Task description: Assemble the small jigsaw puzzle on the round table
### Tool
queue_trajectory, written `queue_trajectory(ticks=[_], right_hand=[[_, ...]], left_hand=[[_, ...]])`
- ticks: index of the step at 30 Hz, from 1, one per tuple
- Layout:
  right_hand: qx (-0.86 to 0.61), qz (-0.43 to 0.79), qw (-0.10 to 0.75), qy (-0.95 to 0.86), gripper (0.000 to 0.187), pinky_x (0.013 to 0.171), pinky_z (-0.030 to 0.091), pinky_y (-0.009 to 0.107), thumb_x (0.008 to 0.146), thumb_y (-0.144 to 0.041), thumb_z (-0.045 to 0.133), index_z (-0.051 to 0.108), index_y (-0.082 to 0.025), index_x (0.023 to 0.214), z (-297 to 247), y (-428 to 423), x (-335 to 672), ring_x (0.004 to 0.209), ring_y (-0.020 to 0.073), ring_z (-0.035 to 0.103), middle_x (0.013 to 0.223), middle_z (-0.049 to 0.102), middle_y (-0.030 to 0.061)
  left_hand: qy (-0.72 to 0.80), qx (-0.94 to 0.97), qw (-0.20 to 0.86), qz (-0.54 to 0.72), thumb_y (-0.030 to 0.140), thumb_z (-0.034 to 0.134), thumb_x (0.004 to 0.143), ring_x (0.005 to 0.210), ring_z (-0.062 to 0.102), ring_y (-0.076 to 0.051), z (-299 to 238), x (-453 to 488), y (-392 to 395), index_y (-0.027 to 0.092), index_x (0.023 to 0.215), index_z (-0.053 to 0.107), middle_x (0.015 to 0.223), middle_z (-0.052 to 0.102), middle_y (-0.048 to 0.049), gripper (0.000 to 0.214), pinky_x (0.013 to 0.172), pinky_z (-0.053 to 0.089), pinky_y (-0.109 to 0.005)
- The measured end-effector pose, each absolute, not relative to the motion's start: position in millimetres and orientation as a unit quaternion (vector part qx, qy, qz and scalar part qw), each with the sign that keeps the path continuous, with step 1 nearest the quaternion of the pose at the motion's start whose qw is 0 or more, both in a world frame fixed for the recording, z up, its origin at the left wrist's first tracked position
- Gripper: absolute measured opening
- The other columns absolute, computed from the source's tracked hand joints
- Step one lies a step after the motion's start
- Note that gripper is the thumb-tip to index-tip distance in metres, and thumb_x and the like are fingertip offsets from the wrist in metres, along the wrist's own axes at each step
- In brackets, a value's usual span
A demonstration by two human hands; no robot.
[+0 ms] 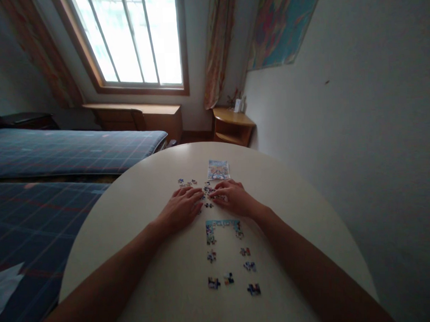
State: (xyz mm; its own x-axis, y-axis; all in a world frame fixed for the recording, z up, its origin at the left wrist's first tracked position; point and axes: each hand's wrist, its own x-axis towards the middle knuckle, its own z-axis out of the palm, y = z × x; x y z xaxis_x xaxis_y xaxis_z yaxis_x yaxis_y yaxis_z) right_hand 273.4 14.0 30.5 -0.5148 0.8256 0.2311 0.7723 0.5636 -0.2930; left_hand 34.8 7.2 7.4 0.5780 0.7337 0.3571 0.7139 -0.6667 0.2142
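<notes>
Both of my hands rest on a round white table [141, 259] amid a scatter of small loose puzzle pieces [187, 183]. My left hand [181, 207] lies flat with its fingers stretched toward the pieces. My right hand [231, 196] has its fingers curled down over pieces [207, 190] in the middle; what they pinch is too small to make out. Nearer to me lies a partly joined puzzle frame [222, 228], a top edge with two short sides. Several separate pieces [230, 278] lie below it. A small picture card [218, 170] sits beyond my hands.
A bed with a blue plaid cover [58, 153] runs along the left of the table. A wooden corner shelf [233, 124] and a desk [145, 114] stand under the window. A white wall is close on the right.
</notes>
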Motion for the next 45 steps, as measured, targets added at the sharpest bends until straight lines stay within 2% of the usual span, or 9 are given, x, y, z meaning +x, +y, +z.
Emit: queue_trajectory(ticks=[4, 11, 15, 20, 24, 31, 33, 37, 45], right_hand=[[-0.479, 0.064, 0.187, -0.855, 0.012, 0.097, 0.034, 0.045, 0.087, -0.032, 0.068, 0.076, -0.028, 0.095, 32, 16, 277, 0.113, 0.0258, 0.053, 0.116, 0.066, 0.0057], [-0.484, 0.074, 0.188, -0.851, 0.013, 0.099, 0.033, 0.047, 0.085, -0.033, 0.069, 0.075, -0.027, 0.095, 33, 14, 275, 0.113, 0.0261, 0.054, 0.116, 0.066, 0.0061], [-0.497, 0.079, 0.175, -0.846, 0.017, 0.100, 0.034, 0.049, 0.082, -0.034, 0.071, 0.074, -0.027, 0.097, 34, 15, 277, 0.116, 0.0281, 0.053, 0.118, 0.065, 0.0064], [-0.516, 0.091, 0.156, -0.837, 0.018, 0.099, 0.035, 0.049, 0.080, -0.034, 0.073, 0.074, -0.026, 0.096, 36, 18, 284, 0.117, 0.0289, 0.053, 0.120, 0.065, 0.0068], [-0.503, 0.102, 0.167, -0.842, 0.018, 0.099, 0.035, 0.049, 0.081, -0.034, 0.074, 0.073, -0.027, 0.098, 35, 19, 286, 0.117, 0.0280, 0.053, 0.121, 0.065, 0.0060], [-0.461, 0.120, 0.180, -0.861, 0.019, 0.100, 0.033, 0.046, 0.082, -0.034, 0.073, 0.074, -0.029, 0.101, 34, 16, 280, 0.115, 0.0264, 0.052, 0.112, 0.068, 0.0053], [-0.465, 0.114, 0.185, -0.858, 0.020, 0.100, 0.033, 0.045, 0.086, -0.038, 0.069, 0.074, -0.031, 0.104, 33, 18, 277, 0.114, 0.0255, 0.053, 0.112, 0.069, 0.0043], [-0.512, 0.078, 0.180, -0.836, 0.025, 0.098, 0.034, 0.043, 0.092, -0.037, 0.060, 0.071, -0.030, 0.113, 31, 26, 267, 0.115, 0.0255, 0.054, 0.117, 0.068, 0.0050], [-0.555, 0.006, 0.137, -0.821, 0.024, 0.094, 0.038, 0.040, 0.090, -0.037, 0.057, 0.072, -0.024, 0.105, 35, 37, 251, 0.110, 0.0259, 0.057, 0.114, 0.068, 0.0079]], left_hand=[[0.409, 0.887, 0.019, 0.212, 0.031, 0.049, 0.097, 0.124, 0.050, -0.026, 8, 36, 7, 0.026, 0.127, 0.061, 0.130, 0.063, -0.0038, 0.033, 0.108, 0.035, -0.046], [0.426, 0.876, 0.004, 0.225, 0.029, 0.050, 0.096, 0.114, 0.056, -0.027, 12, 36, 7, 0.025, 0.107, 0.070, 0.115, 0.069, -0.0055, 0.024, 0.104, 0.038, -0.047], [0.391, 0.890, 0.013, 0.233, 0.030, 0.051, 0.095, 0.123, 0.051, -0.027, 12, 37, 4, 0.027, 0.124, 0.062, 0.129, 0.063, -0.0042, 0.031, 0.108, 0.036, -0.047], [0.315, 0.932, 0.048, 0.173, 0.030, 0.045, 0.098, 0.133, 0.041, -0.026, 14, 40, 0, 0.029, 0.138, 0.051, 0.143, 0.053, -0.0018, 0.040, 0.113, 0.030, -0.044], [0.305, 0.935, 0.051, 0.171, 0.032, 0.048, 0.097, 0.130, 0.045, -0.025, 16, 40, -1, 0.028, 0.135, 0.054, 0.137, 0.057, -0.0026, 0.038, 0.113, 0.030, -0.043], [0.319, 0.928, 0.024, 0.189, 0.031, 0.047, 0.099, 0.114, 0.055, -0.023, 22, 38, -1, 0.025, 0.113, 0.066, 0.117, 0.067, -0.0039, 0.025, 0.106, 0.037, -0.042], [0.347, 0.917, 0.014, 0.195, 0.032, 0.047, 0.098, 0.117, 0.054, -0.024, 19, 37, 1, 0.024, 0.118, 0.064, 0.122, 0.065, -0.0049, 0.027, 0.106, 0.038, -0.043], [0.380, 0.906, 0.005, 0.189, 0.034, 0.047, 0.097, 0.131, 0.044, -0.027, 9, 38, 9, 0.023, 0.137, 0.051, 0.144, 0.051, -0.0061, 0.042, 0.111, 0.034, -0.045], [0.392, 0.904, 0.000, 0.174, 0.036, 0.046, 0.097, 0.132, 0.045, -0.026, 8, 38, 10, 0.023, 0.138, 0.050, 0.142, 0.054, -0.0044, 0.044, 0.114, 0.030, -0.044]])
